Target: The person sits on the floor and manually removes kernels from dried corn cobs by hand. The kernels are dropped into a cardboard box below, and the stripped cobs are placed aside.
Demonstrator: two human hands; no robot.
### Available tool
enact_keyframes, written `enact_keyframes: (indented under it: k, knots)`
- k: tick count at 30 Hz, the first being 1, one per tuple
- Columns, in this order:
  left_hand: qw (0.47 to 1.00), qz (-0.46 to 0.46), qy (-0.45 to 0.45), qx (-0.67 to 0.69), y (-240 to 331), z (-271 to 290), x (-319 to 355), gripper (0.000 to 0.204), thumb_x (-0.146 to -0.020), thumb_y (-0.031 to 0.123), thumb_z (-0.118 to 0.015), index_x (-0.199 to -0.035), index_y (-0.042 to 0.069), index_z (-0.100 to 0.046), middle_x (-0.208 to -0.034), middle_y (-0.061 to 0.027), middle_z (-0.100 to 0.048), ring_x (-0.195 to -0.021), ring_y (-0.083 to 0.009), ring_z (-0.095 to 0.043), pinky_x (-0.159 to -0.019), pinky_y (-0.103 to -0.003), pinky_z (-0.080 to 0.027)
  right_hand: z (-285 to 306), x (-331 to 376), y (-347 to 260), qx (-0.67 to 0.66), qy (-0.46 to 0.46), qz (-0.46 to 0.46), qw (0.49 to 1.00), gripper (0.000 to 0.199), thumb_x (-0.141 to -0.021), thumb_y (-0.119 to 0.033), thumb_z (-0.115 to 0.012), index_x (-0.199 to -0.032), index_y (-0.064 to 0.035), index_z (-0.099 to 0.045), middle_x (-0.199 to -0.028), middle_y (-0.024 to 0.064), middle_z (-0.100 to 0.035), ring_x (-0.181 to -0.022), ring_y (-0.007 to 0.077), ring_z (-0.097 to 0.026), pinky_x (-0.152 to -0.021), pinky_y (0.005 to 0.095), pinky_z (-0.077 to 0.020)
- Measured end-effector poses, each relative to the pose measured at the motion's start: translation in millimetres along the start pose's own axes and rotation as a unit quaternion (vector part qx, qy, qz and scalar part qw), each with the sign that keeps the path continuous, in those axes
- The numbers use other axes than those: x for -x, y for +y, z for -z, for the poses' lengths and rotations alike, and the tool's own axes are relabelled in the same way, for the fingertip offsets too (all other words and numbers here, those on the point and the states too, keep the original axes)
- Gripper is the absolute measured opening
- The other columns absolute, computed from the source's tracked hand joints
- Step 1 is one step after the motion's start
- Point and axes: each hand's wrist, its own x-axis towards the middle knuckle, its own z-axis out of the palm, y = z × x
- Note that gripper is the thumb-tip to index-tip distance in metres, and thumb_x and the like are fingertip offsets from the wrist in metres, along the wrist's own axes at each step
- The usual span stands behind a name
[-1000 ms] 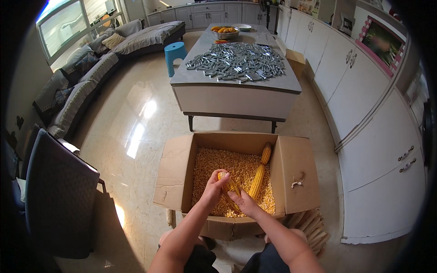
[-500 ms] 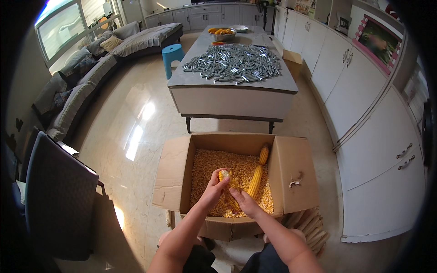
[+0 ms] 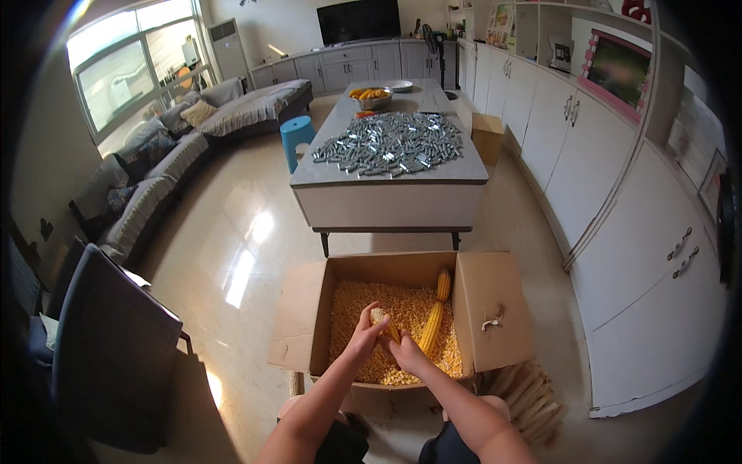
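An open cardboard box [image 3: 495, 309] sits on the floor in front of me, filled with loose yellow corn kernels [image 3: 402, 305]. Over the kernels my left hand [image 3: 365, 338] and my right hand [image 3: 408, 357] both grip one corn cob [image 3: 383, 320], the left at its upper end, the right at its lower end. Two whole yellow cobs [image 3: 435, 315] lie against the box's right inner wall, just right of my hands.
A grey-topped table [image 3: 386, 193] beyond the box carries a heap of small metal pieces [image 3: 390, 143] and a bowl of orange fruit [image 3: 372, 96]. White cabinets [image 3: 657, 255] line the right. A dark chair [image 3: 108, 348] stands at left; stripped cobs [image 3: 529, 390] lie right of the box.
My head has lifted, so more of the far room shows. Both hands stay on the cob over the kernels and have shifted only slightly.
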Motion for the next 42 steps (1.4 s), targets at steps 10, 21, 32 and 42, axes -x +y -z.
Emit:
enact_keyframes:
  k: [10, 21, 32, 42]
  knots:
    - [0.997, -0.061, 0.036, -0.029, 2.7, -7.7, 1.8, 0.036, -0.088, 0.027, -0.052, -0.116, 0.008, -0.041, -0.092, -0.0044, -0.050, -0.082, -0.0114, -0.049, -0.069, -0.025, -0.043, -3.2, 26.2, -26.9, 0.151, 0.076, -0.012, 0.985, 0.063, -0.084, -0.042, -0.049, -0.116, 0.0095, -0.033, -0.116, 0.0321, -0.043, -0.104, 0.0412, -0.047, -0.084, 0.0443, -0.0408]
    - [0.999, 0.003, -0.038, -0.011, 6.9, 18.0, 0.4, 0.056, -0.082, 0.023, -0.061, -0.128, 0.011, -0.033, -0.090, -0.0029, -0.052, -0.078, -0.0114, -0.052, -0.063, -0.024, -0.043, 2.0, 15.6, -30.2, 0.270, 0.044, 0.008, 0.962, 0.070, -0.084, -0.042, -0.049, -0.128, 0.0029, -0.021, -0.123, 0.0300, -0.039, -0.107, 0.0403, -0.046, -0.086, 0.0425, -0.0411]
    - [0.999, -0.018, -0.033, -0.002, -21.2, 28.3, -35.5, 0.042, -0.092, 0.032, -0.042, -0.127, 0.009, -0.036, -0.106, -0.0038, -0.051, -0.094, -0.0123, -0.051, -0.075, -0.027, -0.045, 1.8, -5.2, -15.6, 0.166, 0.058, 0.021, 0.984, 0.067, -0.083, -0.038, -0.052, -0.126, 0.0036, -0.020, -0.117, 0.0304, -0.044, -0.110, 0.0385, -0.046, -0.090, 0.0396, -0.0379]
    - [0.998, -0.046, -0.017, -0.028, -13.5, 15.4, -26.3, 0.061, -0.087, 0.020, -0.055, -0.134, 0.003, -0.021, -0.112, -0.0070, -0.047, -0.099, -0.0122, -0.046, -0.084, -0.024, -0.038, -5.9, -14.7, -5.7, 0.293, 0.100, 0.008, 0.951, 0.071, -0.084, -0.044, -0.050, -0.127, 0.0045, -0.020, -0.110, 0.0311, -0.049, -0.098, 0.0409, -0.052, -0.079, 0.0423, -0.0439]
